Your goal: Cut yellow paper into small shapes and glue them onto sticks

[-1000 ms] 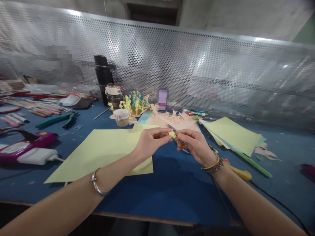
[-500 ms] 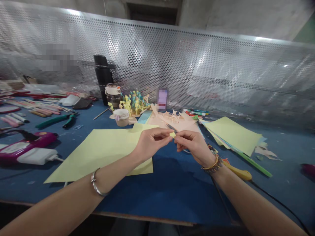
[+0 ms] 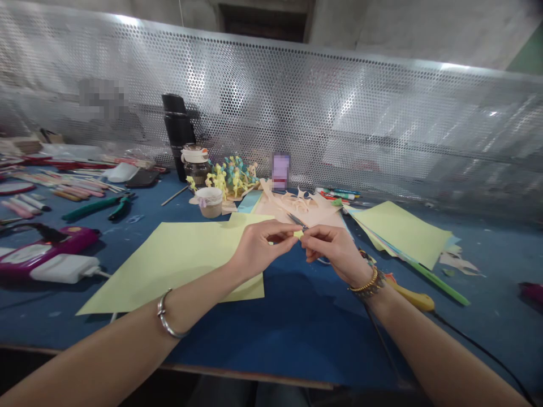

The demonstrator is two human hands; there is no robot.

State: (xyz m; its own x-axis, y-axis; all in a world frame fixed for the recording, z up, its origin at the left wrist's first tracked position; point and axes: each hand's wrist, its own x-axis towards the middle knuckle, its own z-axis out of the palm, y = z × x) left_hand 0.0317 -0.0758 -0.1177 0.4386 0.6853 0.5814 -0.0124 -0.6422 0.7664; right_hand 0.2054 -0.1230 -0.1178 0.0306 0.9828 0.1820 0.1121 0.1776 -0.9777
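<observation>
My left hand [image 3: 262,244] is closed in a pinch, thumb against fingertips, on a small piece of yellow paper [image 3: 298,233]. Facing it, my right hand [image 3: 331,249] has its fingers curled and pinches the other side of the same piece. Most of the paper is hidden by the fingertips. Just behind them the pointed blades of a pair of scissors [image 3: 296,220] show; their handles are mostly covered by my right hand, and I cannot tell whether it touches them. A large yellow sheet [image 3: 182,254] lies flat under and left of my left hand.
Yellow paper flowers [image 3: 218,178] stand behind a small cup [image 3: 210,202]. Peach paper [image 3: 275,206] with scraps lies ahead. More yellow sheets [image 3: 403,229], a green stick [image 3: 441,284] and a yellow-handled corded tool [image 3: 410,297] are at right; pliers [image 3: 95,208] and a purple power strip [image 3: 63,249] at left.
Both hands stay almost in place. The fingertips shift slightly around the small yellow paper, and less of it shows now.
</observation>
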